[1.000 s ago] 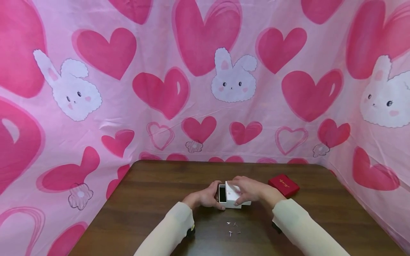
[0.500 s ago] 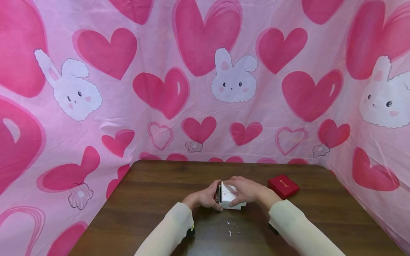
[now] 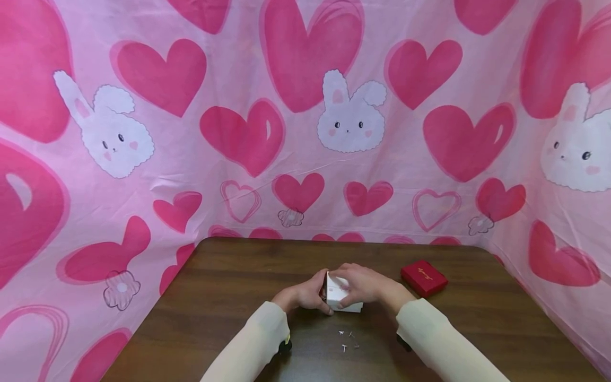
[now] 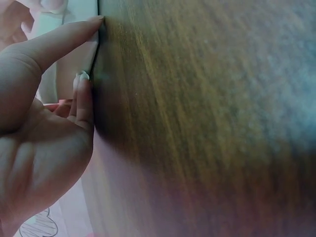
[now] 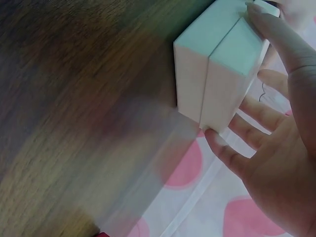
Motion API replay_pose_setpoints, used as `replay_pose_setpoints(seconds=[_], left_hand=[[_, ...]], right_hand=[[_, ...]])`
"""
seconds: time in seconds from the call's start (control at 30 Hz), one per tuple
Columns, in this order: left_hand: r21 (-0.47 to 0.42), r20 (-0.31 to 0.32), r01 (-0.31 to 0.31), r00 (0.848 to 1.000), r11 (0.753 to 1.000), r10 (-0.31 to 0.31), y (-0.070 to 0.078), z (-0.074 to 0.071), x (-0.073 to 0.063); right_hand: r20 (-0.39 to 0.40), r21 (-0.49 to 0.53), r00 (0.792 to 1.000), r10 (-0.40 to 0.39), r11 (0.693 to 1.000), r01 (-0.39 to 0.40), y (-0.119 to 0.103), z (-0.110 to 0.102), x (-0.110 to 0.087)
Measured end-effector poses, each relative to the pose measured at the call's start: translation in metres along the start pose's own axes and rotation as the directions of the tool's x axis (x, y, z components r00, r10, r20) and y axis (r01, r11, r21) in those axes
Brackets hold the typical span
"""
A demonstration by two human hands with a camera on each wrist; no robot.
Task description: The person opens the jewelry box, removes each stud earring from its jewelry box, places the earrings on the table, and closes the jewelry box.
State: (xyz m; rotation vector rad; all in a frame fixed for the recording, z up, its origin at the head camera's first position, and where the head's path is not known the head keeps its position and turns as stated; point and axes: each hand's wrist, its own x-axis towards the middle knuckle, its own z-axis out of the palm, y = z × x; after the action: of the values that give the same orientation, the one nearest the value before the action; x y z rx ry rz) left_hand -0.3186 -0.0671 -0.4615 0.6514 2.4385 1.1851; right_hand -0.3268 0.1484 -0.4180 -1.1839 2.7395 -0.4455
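Note:
A white two-part box (image 3: pixel 338 292) sits on the table between both hands. Its lid (image 5: pixel 232 57) lies over its base (image 5: pixel 191 74), with a thin seam between them. My left hand (image 3: pixel 310 293) holds the box's left end, thumb on the near side and fingers on the far side. From above, my right hand (image 3: pixel 365 285) grips the lid, its thumb at the near edge and its fingers along the opposite one. Lid and base look nearly lined up in the right wrist view. The inside of the box is hidden.
Several tiny silvery T-shaped pieces (image 3: pixel 344 348) lie on the brown wooden table (image 3: pixel 229 313), nearer the person than the box. A red box (image 3: pixel 424 278) with gold script rests to the right. Pink heart-print cloth (image 3: pixel 238 201) hangs behind and at both sides.
The lid has slid left under my right hand, over the base. Its dark interior, showing at the left a second ago, is covered now. My left hand has stayed in place.

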Motion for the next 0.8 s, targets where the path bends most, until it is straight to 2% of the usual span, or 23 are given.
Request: replay_pose_setpoints(seconds=[0.27, 0.53, 0.8], left_hand=[[0.041, 0.001, 0.012, 1.0, 0.999, -0.012, 0.001, 0.001, 0.0], [0.065, -0.009, 0.035, 0.999, 0.997, -0.034, 0.001, 0.0, -0.001], [0.054, -0.007, 0.045, 0.999, 0.997, -0.045, 0.001, 0.001, 0.0]], right_hand=[[0.025, 0.013, 0.999, 0.042, 0.999, -0.042, 0.001, 0.005, 0.0], [0.035, 0.067, 0.998, 0.046, 0.997, -0.048, 0.002, 0.009, -0.001], [0.013, 0.05, 1.0, 0.019, 0.999, -0.02, 0.003, 0.011, -0.003]])
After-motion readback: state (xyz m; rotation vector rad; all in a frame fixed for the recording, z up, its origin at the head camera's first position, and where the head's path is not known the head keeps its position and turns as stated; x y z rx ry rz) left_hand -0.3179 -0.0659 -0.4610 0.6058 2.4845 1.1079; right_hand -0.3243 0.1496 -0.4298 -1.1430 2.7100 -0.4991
